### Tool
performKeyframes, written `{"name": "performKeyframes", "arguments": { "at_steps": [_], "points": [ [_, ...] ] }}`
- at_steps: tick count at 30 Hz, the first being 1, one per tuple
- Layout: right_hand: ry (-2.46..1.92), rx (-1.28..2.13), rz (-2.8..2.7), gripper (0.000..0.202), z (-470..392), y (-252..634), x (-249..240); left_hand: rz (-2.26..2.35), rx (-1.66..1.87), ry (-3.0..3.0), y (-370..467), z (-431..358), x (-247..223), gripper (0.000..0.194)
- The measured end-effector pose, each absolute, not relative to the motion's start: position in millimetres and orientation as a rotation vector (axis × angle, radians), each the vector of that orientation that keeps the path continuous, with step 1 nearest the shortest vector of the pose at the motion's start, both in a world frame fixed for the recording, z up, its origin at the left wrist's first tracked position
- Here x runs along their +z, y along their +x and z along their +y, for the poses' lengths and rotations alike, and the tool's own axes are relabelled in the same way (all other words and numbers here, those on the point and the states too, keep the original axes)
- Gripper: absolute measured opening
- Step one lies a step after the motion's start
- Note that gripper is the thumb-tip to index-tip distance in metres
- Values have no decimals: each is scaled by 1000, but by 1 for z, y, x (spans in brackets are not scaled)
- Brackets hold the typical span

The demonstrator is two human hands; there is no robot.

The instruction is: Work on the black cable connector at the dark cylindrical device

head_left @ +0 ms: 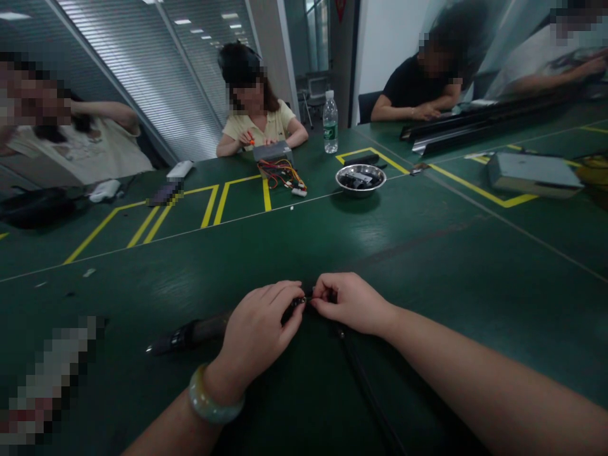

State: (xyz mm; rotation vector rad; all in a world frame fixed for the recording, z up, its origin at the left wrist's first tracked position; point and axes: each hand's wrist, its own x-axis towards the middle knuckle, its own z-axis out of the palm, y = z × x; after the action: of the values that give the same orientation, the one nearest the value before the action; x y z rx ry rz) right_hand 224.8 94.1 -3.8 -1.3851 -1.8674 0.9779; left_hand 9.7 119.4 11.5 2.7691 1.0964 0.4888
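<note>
My left hand [266, 329], with a bangle [215, 396] at its wrist, is closed around a dark, rod-shaped tool [190, 335]. The tool looks like an electric screwdriver and lies low over the table, its thin metal tip pointing left. At its other end, my right hand [349, 303] has its fingers curled in a pinch. A black cable [365, 380] comes out beneath that hand and runs down to the bottom edge. Both sets of fingertips nearly meet at a small dark part, mostly hidden by them.
On the green table [266, 247] stand a metal bowl [361, 180] of dark parts and a water bottle [330, 123]. Across it, a person works at a grey box [273, 152] with coloured wires. Another metal box [532, 174] and long black rails [475, 120] lie right.
</note>
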Motion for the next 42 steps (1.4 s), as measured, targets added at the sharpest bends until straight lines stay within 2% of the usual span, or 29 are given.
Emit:
{"name": "performKeyframes", "arguments": {
  "at_steps": [6,12,23,42],
  "points": [
    [-1369,977,-1872,5,96,225,-4,1120,528,2788,11,120,13,28],
    [-1362,987,-1867,5,95,226,-6,1126,517,2791,11,120,12,17],
    [-1376,967,-1874,5,95,225,-6,1114,535,2798,12,120,10,26],
    [-1370,950,-1893,4,96,225,-5,1172,514,2735,12,119,12,12]
  ]
}}
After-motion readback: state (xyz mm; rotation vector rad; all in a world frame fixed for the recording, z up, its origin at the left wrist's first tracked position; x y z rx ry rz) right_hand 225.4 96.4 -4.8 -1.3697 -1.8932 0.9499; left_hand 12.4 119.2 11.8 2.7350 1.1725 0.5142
